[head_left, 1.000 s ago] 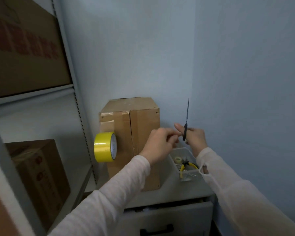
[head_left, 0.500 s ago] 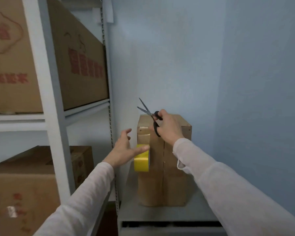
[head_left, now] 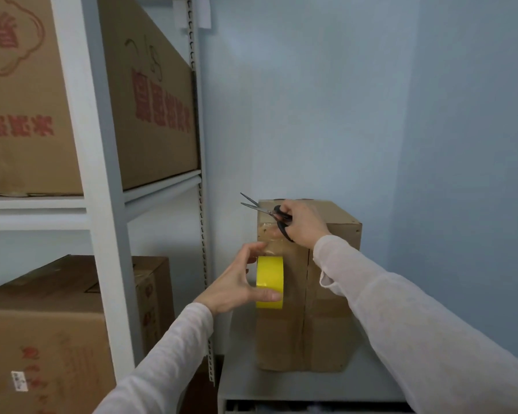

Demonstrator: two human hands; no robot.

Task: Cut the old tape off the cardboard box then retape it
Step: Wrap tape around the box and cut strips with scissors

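Left hand (head_left: 234, 283): thumb under, fingers curved over the yellow tape roll (head_left: 269, 279), gripping it at the front left edge of the cardboard box (head_left: 281, 339). Right hand (head_left: 304, 224): fingers curled through the black handles of the scissors (head_left: 277, 218), holding them with blades parted and pointing up-left past the box's top left corner. Wrinkled clear old tape (head_left: 269, 236) sat on the box's upper left front, between both hands. The box stood upright on a grey cabinet top (head_left: 281, 386), in a corner of pale blue walls (head_left: 311, 100). A white shelf rack (head_left: 102, 204) stood to the left, with printed cartons (head_left: 153, 115) on its shelves. Could not tell if the roll touched the box. The right fingertips were mostly hidden behind the handles. The cabinet front was cut off at the bottom edge. Carton print was too blurred to read.
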